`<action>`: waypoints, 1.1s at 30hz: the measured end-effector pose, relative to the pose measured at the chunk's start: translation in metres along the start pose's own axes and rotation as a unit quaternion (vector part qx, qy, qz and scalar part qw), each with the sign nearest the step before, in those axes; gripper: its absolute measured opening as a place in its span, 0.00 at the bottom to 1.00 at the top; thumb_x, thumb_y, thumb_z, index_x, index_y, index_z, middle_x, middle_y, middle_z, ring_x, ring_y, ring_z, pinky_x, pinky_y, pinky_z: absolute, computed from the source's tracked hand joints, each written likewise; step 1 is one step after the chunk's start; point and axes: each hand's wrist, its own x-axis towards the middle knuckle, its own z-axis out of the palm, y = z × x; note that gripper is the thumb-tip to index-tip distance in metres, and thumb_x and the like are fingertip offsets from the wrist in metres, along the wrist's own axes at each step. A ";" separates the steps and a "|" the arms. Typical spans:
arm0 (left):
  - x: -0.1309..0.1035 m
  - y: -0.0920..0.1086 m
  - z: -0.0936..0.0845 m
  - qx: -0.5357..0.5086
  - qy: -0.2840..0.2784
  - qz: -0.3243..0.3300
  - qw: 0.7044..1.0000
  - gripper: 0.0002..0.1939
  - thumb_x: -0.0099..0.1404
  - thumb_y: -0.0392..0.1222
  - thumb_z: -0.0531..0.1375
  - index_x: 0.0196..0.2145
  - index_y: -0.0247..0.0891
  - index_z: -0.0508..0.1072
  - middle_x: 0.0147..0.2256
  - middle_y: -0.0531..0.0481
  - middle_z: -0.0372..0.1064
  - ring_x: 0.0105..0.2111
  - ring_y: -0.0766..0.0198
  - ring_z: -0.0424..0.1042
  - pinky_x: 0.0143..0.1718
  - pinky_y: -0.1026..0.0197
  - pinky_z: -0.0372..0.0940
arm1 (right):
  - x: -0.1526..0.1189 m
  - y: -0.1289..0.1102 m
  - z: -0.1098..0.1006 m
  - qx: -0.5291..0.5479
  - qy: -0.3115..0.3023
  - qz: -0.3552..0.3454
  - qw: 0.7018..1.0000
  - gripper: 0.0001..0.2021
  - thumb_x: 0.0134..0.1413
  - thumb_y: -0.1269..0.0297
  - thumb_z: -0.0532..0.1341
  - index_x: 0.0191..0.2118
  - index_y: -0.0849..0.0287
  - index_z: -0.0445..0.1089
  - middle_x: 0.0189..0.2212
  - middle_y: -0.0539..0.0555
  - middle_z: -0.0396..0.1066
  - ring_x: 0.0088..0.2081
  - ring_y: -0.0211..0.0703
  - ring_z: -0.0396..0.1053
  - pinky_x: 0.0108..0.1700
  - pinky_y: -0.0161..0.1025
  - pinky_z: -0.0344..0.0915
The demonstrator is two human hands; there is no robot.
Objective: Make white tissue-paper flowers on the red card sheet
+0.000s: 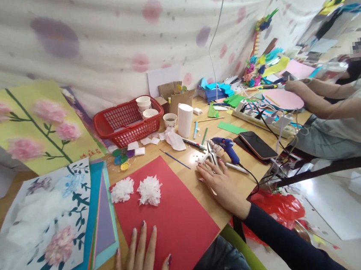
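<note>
Fingers spread, my left hand [140, 263] lies over the near left part of a red sheet [176, 213] and its edge. Two white ruffled paper flowers [149, 190] sit side by side near the sheet's far left corner. My right hand [217, 182] rests on the table right of the sheet, its fingertips at the handles of metal pliers [212, 151]. The fingers look spread; whether they grip the pliers cannot be made out. A blue glue gun [227, 147] lies just beyond that hand, and a thin brush [175, 159] lies past the sheet.
At the left are flower pictures [37, 124] and coloured sheets [104, 220]. A red basket [116, 135] with paper cups, a white roll [185, 120], a phone [259, 144] and a power strip [263, 120] stand or lie farther back. Another person sits at the right.
</note>
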 end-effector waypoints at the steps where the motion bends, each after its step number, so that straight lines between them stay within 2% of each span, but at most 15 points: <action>1: 0.000 0.000 0.000 -0.003 0.000 0.000 1.000 0.39 0.68 0.49 0.52 0.71 0.45 0.39 0.65 0.43 0.57 0.63 0.45 0.60 0.57 0.38 0.56 | 0.000 -0.001 -0.002 0.011 0.002 -0.013 1.000 0.20 0.69 0.67 0.47 0.62 0.59 0.65 0.59 0.59 0.68 0.65 0.58 0.57 0.65 0.66 0.43; 4: 0.001 0.002 -0.001 -0.013 -0.002 -0.008 1.000 0.38 0.68 0.49 0.52 0.71 0.47 0.41 0.66 0.45 0.57 0.64 0.46 0.58 0.59 0.39 0.55 | 0.012 -0.007 -0.008 0.037 -0.001 -0.060 0.997 0.20 0.68 0.68 0.50 0.61 0.58 0.66 0.59 0.58 0.69 0.64 0.56 0.57 0.65 0.61 0.47; 8: 0.001 0.001 0.001 -0.009 0.003 -0.005 1.000 0.37 0.68 0.49 0.52 0.71 0.46 0.41 0.66 0.44 0.56 0.64 0.46 0.57 0.59 0.39 0.54 | 0.048 -0.013 -0.008 0.034 -0.041 -0.081 0.995 0.20 0.62 0.73 0.54 0.58 0.59 0.69 0.58 0.59 0.69 0.61 0.58 0.60 0.64 0.61 0.49; 11: 0.000 -0.001 0.003 0.002 0.008 0.008 1.000 0.36 0.68 0.48 0.52 0.70 0.43 0.46 0.65 0.43 0.57 0.64 0.45 0.58 0.59 0.39 0.54 | 0.065 -0.004 -0.009 0.054 -0.063 -0.100 0.992 0.27 0.55 0.79 0.56 0.61 0.62 0.64 0.59 0.62 0.68 0.60 0.57 0.61 0.62 0.58 0.53; 14: 0.000 0.000 0.003 0.016 0.002 0.009 1.000 0.32 0.68 0.49 0.52 0.68 0.41 0.56 0.65 0.43 0.57 0.64 0.45 0.58 0.59 0.39 0.53 | 0.065 0.017 -0.018 0.102 -0.051 -0.058 0.992 0.25 0.55 0.80 0.54 0.58 0.63 0.65 0.52 0.63 0.72 0.54 0.52 0.67 0.56 0.50 0.62; 17: 0.000 0.003 0.002 0.027 0.007 0.003 1.000 0.30 0.67 0.49 0.52 0.65 0.39 0.62 0.65 0.43 0.58 0.63 0.45 0.58 0.59 0.39 0.53 | 0.061 0.036 -0.032 0.107 -0.032 0.022 0.994 0.14 0.58 0.71 0.58 0.50 0.64 0.70 0.44 0.63 0.75 0.47 0.53 0.71 0.49 0.48 0.66; 21: 0.000 0.003 0.004 0.029 0.027 0.007 0.999 0.29 0.66 0.49 0.52 0.63 0.40 0.64 0.64 0.42 0.60 0.62 0.44 0.59 0.58 0.39 0.53 | 0.063 0.040 -0.039 0.036 -0.048 0.027 0.998 0.10 0.61 0.62 0.59 0.42 0.62 0.72 0.43 0.63 0.74 0.46 0.53 0.70 0.50 0.47 0.64; 24: 0.001 0.003 0.006 0.023 0.038 0.017 0.999 0.29 0.66 0.49 0.53 0.64 0.40 0.64 0.63 0.41 0.61 0.62 0.44 0.60 0.58 0.39 0.53 | 0.068 0.030 -0.031 -0.068 -0.099 0.018 0.993 0.14 0.62 0.55 0.58 0.40 0.62 0.74 0.47 0.66 0.72 0.51 0.59 0.67 0.54 0.51 0.61; 26: 0.001 0.003 0.006 0.016 0.040 0.014 0.999 0.30 0.66 0.49 0.53 0.64 0.40 0.63 0.63 0.41 0.62 0.61 0.43 0.61 0.59 0.39 0.51 | 0.071 0.024 -0.022 -0.136 -0.121 0.015 0.983 0.19 0.64 0.53 0.55 0.42 0.65 0.73 0.52 0.71 0.69 0.56 0.65 0.63 0.56 0.55 0.58; 29: 0.002 0.004 0.006 0.009 0.048 0.009 0.999 0.30 0.66 0.49 0.53 0.64 0.40 0.63 0.62 0.40 0.62 0.61 0.44 0.62 0.60 0.39 0.49 | 0.074 0.020 -0.010 -0.176 -0.123 0.018 0.976 0.19 0.67 0.57 0.50 0.45 0.67 0.72 0.55 0.74 0.64 0.59 0.66 0.58 0.58 0.57 0.53; 33: 0.004 0.006 0.005 0.008 0.059 0.011 0.998 0.30 0.66 0.48 0.54 0.64 0.40 0.64 0.62 0.41 0.63 0.61 0.46 0.62 0.62 0.39 0.47 | 0.075 0.020 -0.001 -0.133 -0.119 0.060 0.982 0.15 0.66 0.66 0.49 0.43 0.64 0.72 0.53 0.70 0.65 0.56 0.63 0.59 0.56 0.55 0.52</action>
